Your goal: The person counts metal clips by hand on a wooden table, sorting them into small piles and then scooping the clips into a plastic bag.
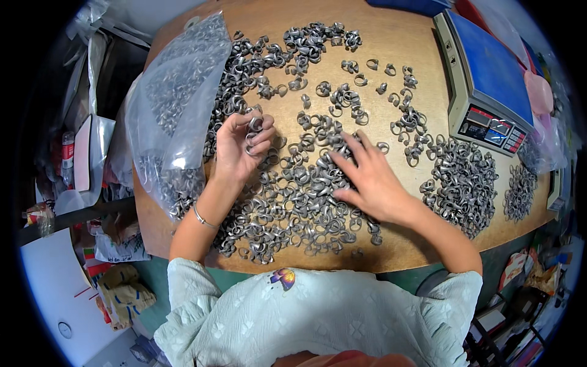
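Observation:
Many grey metal rings [293,208] lie in a loose pile across the wooden table [403,229]. My left hand [241,147] is raised over the pile's left side, its fingers curled round a couple of rings [255,124]. Over the middle of the pile, my right hand [367,177] has its fingers spread, with the fingertips at the rings below them. Whether it touches them all I cannot tell. A clear plastic bag [177,92] full of similar rings lies left of my left hand.
A scale [489,79] with a blue top stands at the right. In front of it is a dense heap of rings [465,183], with a smaller heap [521,192] near the right edge. A plastic bottle [67,150] is off the table's left side.

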Action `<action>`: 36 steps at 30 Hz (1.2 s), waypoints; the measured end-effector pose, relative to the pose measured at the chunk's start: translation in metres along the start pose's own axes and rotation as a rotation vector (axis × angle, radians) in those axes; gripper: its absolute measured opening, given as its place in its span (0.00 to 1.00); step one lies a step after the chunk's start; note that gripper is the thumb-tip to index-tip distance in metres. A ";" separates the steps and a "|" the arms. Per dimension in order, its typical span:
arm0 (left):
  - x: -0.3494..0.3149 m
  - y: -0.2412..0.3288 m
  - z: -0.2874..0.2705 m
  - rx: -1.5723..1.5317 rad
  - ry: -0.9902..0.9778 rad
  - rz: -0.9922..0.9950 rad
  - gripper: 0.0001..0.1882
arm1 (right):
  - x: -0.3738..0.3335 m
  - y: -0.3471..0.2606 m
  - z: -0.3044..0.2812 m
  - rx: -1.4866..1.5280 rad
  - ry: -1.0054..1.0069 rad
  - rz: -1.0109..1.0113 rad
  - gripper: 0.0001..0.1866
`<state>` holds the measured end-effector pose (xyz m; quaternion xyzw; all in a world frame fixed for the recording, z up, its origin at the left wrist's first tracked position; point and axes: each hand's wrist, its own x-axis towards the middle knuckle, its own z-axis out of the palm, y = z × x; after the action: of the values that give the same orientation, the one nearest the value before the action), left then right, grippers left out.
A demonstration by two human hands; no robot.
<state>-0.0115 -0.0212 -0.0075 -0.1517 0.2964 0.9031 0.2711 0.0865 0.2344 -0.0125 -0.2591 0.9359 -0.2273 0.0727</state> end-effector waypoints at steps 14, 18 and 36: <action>-0.025 -0.032 0.003 -0.510 0.054 -0.175 0.10 | -0.033 -0.020 0.003 -0.146 -0.076 -0.131 0.37; -0.044 -0.049 0.010 -0.546 0.095 -0.200 0.10 | -0.035 -0.025 0.005 -0.132 -0.058 -0.202 0.36; -0.056 -0.059 -0.001 -0.044 -0.120 -0.252 0.15 | -0.032 -0.001 0.009 -0.044 0.181 0.259 0.33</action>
<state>0.0681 -0.0038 -0.0103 -0.1394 0.2385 0.8757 0.3961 0.1165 0.2464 -0.0189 -0.1163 0.9690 -0.2179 0.0110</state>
